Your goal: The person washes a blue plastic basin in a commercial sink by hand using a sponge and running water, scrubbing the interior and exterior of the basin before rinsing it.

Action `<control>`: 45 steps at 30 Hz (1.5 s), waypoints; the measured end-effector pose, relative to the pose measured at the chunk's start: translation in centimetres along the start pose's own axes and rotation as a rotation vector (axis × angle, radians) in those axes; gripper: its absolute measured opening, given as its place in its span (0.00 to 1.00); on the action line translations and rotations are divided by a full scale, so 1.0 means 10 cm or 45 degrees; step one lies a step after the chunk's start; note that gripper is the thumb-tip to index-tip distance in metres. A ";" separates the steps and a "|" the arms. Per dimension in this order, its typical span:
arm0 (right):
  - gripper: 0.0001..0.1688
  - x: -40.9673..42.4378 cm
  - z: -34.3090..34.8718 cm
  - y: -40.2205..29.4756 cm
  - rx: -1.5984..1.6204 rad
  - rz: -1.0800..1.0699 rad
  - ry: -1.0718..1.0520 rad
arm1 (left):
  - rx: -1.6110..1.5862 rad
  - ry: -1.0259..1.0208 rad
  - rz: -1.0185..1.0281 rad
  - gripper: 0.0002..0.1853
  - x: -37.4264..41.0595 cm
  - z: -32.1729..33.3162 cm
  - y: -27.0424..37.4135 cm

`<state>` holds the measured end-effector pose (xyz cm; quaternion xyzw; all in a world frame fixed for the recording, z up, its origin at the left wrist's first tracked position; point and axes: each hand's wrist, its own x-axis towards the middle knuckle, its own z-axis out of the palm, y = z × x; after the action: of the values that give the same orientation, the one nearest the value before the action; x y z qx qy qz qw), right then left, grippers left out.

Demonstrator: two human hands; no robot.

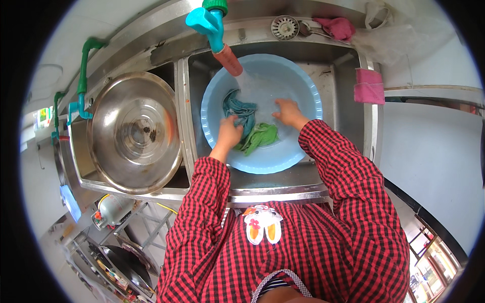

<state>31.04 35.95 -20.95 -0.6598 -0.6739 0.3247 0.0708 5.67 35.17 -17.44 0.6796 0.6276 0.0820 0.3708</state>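
A light blue plastic basin stands in the right bowl of a steel sink. Water runs into it from a turquoise tap with a red hose end. In the basin lie a blue-green cloth and, beside it, a bright green cloth. My left hand is at the lower edge of the blue-green cloth; whether its fingers grip the cloth cannot be told. My right hand is over the right part of the basin, fingers apart, holding nothing.
A large steel basin rests on the left sink bowl. Behind the sink lie a sink strainer, a metal spoon and a pink cloth. Another pink cloth hangs over the sink's right rim. A gas cylinder is at lower left.
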 end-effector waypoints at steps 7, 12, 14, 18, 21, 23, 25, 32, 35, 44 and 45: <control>0.31 -0.50 0.64 -0.27 0.006 0.071 -0.433 | 0.386 0.247 0.258 0.27 0.31 0.21 0.25; 0.15 -0.62 -0.23 -0.52 0.340 -0.212 0.019 | 0.576 -0.065 -0.061 0.14 0.37 -0.06 0.16; 0.14 -0.69 -0.58 -0.55 0.392 -0.378 0.091 | 0.345 0.133 0.112 0.13 0.29 -0.27 0.32; 0.13 -0.78 -1.03 -0.70 0.473 -0.625 0.057 | -0.058 0.071 0.512 0.10 0.13 -0.54 0.86; 0.13 -0.71 -1.06 -0.74 0.347 -0.733 0.072 | -0.388 -0.075 0.538 0.09 -0.03 -0.59 1.23; 0.14 -0.71 -1.12 -0.72 0.280 -0.658 0.067 | -0.874 -0.107 0.307 0.12 0.00 -0.56 1.29; 0.16 -0.77 -1.28 -0.70 0.246 -0.522 0.078 | -0.706 0.075 0.211 0.14 0.10 -0.46 1.08; 0.18 -1.23 -1.18 -0.59 0.150 -0.363 -0.462 | 0.445 -0.103 -0.121 0.19 0.09 0.38 0.28; 0.12 -1.15 -0.95 -0.58 0.115 -0.443 -0.472 | 0.189 -0.292 -0.058 0.16 0.16 0.36 0.18; 0.11 -0.73 -0.69 -0.46 0.225 -0.660 -0.170 | -0.490 -0.322 0.579 0.15 -0.20 -0.55 0.99; 0.11 -0.69 -0.66 -0.47 0.374 -0.609 -0.257 | -0.514 -0.299 0.527 0.14 -0.22 -0.59 0.98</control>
<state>31.35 32.13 -10.98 -0.4294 -0.7597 0.4570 0.1725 9.61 36.20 -6.49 0.7104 0.3997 0.1996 0.5438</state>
